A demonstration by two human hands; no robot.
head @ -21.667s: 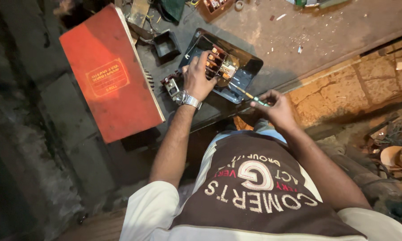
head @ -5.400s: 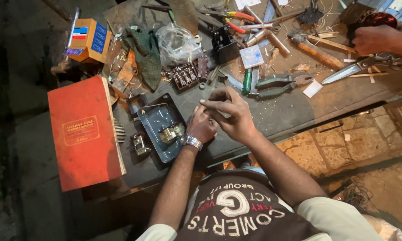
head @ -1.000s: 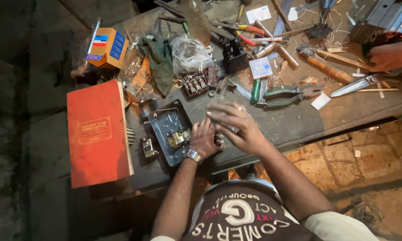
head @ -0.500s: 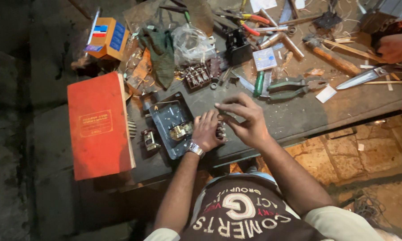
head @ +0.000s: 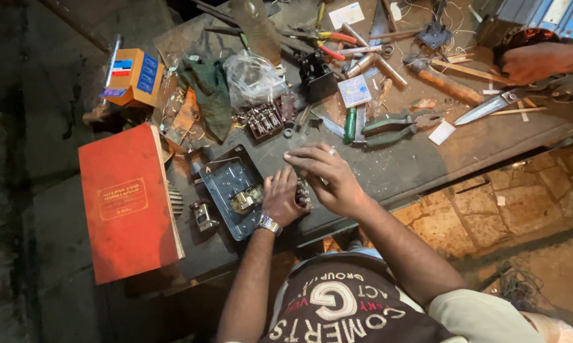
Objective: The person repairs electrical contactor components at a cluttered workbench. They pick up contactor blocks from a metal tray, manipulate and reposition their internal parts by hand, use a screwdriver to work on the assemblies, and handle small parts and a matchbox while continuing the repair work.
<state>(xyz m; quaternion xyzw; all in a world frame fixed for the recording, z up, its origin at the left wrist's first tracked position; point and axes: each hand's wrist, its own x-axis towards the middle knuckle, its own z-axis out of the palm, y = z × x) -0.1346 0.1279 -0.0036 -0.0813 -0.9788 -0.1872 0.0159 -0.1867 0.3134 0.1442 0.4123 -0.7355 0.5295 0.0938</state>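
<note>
The workbench [head: 426, 165] fills the room's middle, its dark top buried under tools, with only the near edge left bare enough to work on. A big red book [head: 129, 203] lies flat at the left end, pushed aside out of the way. Beside it sits a grey metal switch box [head: 232, 187], open face up, a brass-coloured part showing inside. Further back lie green-handled pliers [head: 388, 127], a hammer [head: 448, 86], a crumpled clear plastic bag [head: 254, 76] and an orange carton [head: 134, 76]. At the far right another person's hand [head: 534, 60] rests near a pair of scissors [head: 509, 101].

The left hand [head: 280, 197], watch on the wrist, steadies a small dark component [head: 302, 190] at the box's right edge, fingers curled against it. The right hand [head: 327, 174] arches over the same piece, fingertips pinched on its top, seemingly to turn or seat something. The component looks blocky, blackish with metal glints; finer detail is hidden by the fingers.
</note>
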